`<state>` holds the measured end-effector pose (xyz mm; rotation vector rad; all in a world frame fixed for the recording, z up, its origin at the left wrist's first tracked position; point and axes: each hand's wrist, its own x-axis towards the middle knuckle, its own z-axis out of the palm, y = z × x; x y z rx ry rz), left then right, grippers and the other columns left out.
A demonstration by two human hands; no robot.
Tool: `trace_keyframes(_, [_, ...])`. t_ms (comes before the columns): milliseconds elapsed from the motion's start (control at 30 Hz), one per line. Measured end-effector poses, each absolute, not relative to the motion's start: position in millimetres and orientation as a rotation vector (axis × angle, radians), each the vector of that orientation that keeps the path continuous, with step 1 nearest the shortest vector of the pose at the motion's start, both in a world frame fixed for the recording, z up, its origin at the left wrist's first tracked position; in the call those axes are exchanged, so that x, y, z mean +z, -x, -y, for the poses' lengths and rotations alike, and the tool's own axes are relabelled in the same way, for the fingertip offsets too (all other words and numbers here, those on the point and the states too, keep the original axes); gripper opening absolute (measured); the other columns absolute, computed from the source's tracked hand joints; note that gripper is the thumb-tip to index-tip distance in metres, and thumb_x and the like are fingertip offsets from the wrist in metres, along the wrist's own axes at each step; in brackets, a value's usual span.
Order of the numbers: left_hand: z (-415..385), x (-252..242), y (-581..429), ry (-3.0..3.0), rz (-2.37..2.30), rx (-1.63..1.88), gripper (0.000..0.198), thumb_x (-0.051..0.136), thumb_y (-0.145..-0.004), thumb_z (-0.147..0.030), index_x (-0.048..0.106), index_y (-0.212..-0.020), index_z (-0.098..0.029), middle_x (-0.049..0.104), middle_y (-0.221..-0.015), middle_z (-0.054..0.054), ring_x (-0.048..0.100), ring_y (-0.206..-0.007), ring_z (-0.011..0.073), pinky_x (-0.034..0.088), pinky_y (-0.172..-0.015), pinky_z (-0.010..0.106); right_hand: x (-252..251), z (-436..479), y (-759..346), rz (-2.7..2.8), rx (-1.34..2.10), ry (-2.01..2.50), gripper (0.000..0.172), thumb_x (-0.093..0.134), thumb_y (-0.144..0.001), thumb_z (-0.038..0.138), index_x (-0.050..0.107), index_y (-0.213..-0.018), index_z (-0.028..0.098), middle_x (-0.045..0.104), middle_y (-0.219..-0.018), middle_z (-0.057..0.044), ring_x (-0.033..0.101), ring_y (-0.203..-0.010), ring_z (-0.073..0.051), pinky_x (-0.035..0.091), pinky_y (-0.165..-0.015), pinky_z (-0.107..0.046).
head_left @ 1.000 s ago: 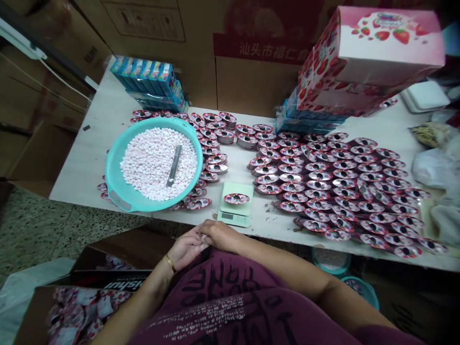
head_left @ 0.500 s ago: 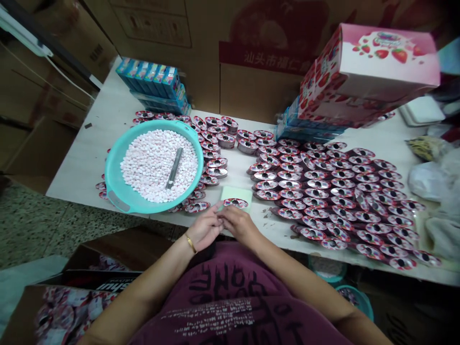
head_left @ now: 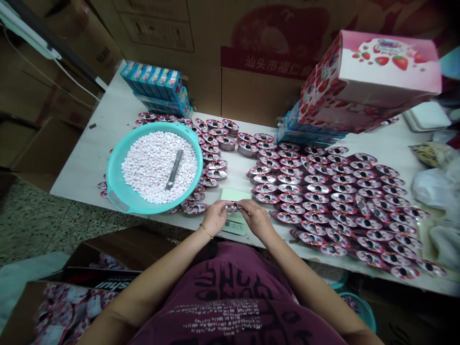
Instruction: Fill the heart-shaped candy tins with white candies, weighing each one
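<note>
1. The left hand [head_left: 216, 216] is pinching one end of an oval pack [head_left: 233, 207] over the scale [head_left: 234, 227]; the right hand [head_left: 256, 218], fingers nearly closed, is pinching the other, probably steadying it.
2. Similar packs [head_left: 317, 198] are lying right of the scale, a basin [head_left: 115, 179] is sitting left, seemingly keeping it reachable.

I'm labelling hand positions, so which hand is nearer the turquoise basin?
Left. The left hand is to the right of the turquoise basin, apart from it, at one end of the small packet. The right hand is farther right, at the packet's other end.
</note>
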<state>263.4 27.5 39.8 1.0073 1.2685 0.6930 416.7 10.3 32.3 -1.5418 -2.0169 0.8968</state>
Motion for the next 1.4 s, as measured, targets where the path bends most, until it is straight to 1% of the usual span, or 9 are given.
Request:
trace_keyframes(200, [-34.9, 61.9, -258.3, -1.706, -1.328, 0.656, 0.026, 0.042, -0.070, -0.009, 0.062, -0.085, -0.017, 0.059, -0.087, 0.007, 0.052, -0.085, 0.0173, 0.039, -0.081, 0.031, 38.1, -4.3, -430.5, 1.865, 0.818, 1.491, 0.023, 0.040, -0.082, 0.017, 0.057, -0.096, 0.019, 0.059, -0.091, -0.006, 0.055, -0.087, -0.014, 0.044, -0.077, -0.026])
trace_keyframes(333, [-55.6, 86.5, -174.4, -1.870, -1.801, 0.687, 0.026, 0.041, -0.076, -0.024, 0.054, -0.097, -0.017, 0.056, -0.097, 0.007, 0.051, -0.089, 0.0171, 0.041, -0.078, 0.030, 33.8, 4.9, -461.1, 1.784, 0.708, 1.539, 0.021, 0.042, -0.081, 0.018, 0.058, -0.094, 0.019, 0.060, -0.091, -0.006, 0.055, -0.087, -0.014, 0.043, -0.078, -0.028])
trace_keyframes(500, [-95.3, 69.6, -74.4, -1.788, -2.186, -0.137, 0.058, 0.056, -0.061, -0.044, 0.046, -0.108, -0.010, 0.050, -0.105, 0.017, 0.047, -0.100, 0.0302, 0.038, -0.081, 0.038, 22.4, 11.4, -488.3, 1.753, 0.674, 1.703, 0.019, 0.042, -0.080, 0.023, 0.059, -0.088, 0.020, 0.062, -0.084, -0.004, 0.057, -0.079, -0.015, 0.044, -0.072, -0.028])
trace_keyframes(633, [-112.2, 46.5, -65.6, -1.758, -2.143, -0.321, 0.063, 0.060, -0.057, -0.045, 0.044, -0.109, -0.013, 0.043, -0.111, 0.019, 0.050, -0.095, 0.0301, 0.039, -0.077, 0.036, 24.7, 4.2, -468.0, 2.005, 0.601, 1.740, 0.019, 0.043, -0.080, 0.024, 0.060, -0.087, 0.018, 0.060, -0.083, -0.005, 0.053, -0.080, -0.016, 0.041, -0.072, -0.026])
trace_keyframes(800, [-119.6, 45.1, -70.9, -1.661, -2.044, -0.084, 0.024, 0.061, -0.057, -0.023, 0.054, -0.080, -0.018, 0.055, -0.076, 0.005, 0.054, -0.076, 0.0210, 0.040, -0.067, 0.029, 33.4, -10.5, -427.1, 2.421, 0.426, 1.861, 0.021, 0.042, -0.081, 0.023, 0.061, -0.079, 0.016, 0.056, -0.077, -0.007, 0.048, -0.077, -0.018, 0.035, -0.069, -0.027])
trace_keyframes(900, [-118.2, 53.3, -66.7, -1.189, -1.905, 0.355, 0.020, 0.061, -0.054, -0.015, 0.052, -0.073, -0.018, 0.051, -0.059, -0.002, 0.049, -0.053, 0.0121, 0.038, -0.050, 0.023, 34.6, -16.6, -413.4, 2.485, 0.436, 1.841, 0.025, 0.039, -0.083, 0.024, 0.062, -0.077, 0.016, 0.055, -0.077, -0.007, 0.047, -0.075, -0.017, 0.034, -0.069, -0.027])
trace_keyframes(1100, [-107.8, 77.9, -61.6, -0.202, -1.124, 1.147, 0.010, 0.052, -0.065, -0.009, 0.050, -0.073, -0.015, 0.054, -0.070, 0.003, 0.050, -0.058, 0.0075, 0.040, -0.047, 0.015, 32.1, -18.9, -402.9, 2.379, 0.666, 1.676, 0.023, 0.039, -0.084, 0.021, 0.058, -0.097, 0.020, 0.056, -0.085, -0.005, 0.050, -0.081, -0.014, 0.036, -0.069, -0.022])
trace_keyframes(1167, [-104.8, 85.9, -64.9, -0.036, -0.980, 1.220, 0.003, 0.047, -0.071, -0.012, 0.048, -0.071, -0.014, 0.052, -0.067, 0.004, 0.049, -0.056, 0.0065, 0.040, -0.045, 0.014, 31.3, -17.1, -406.2, 2.285, 0.675, 1.686, 0.023, 0.038, -0.084, 0.021, 0.058, -0.097, 0.020, 0.057, -0.086, -0.005, 0.051, -0.081, -0.014, 0.038, -0.070, -0.022])
trace_keyframes(1400, [-66.6, 104.9, -129.0, 0.006, -0.716, 1.024, 0.018, 0.037, -0.081, -0.020, 0.049, -0.068, -0.015, 0.047, -0.057, -0.001, 0.041, -0.043, 0.0035, 0.033, -0.035, 0.012, 65.0, -14.1, -401.0, 1.976, 0.773, 1.425, 0.019, 0.040, -0.083, 0.020, 0.058, -0.090, 0.017, 0.058, -0.079, -0.004, 0.052, -0.075, -0.012, 0.041, -0.070, -0.024])
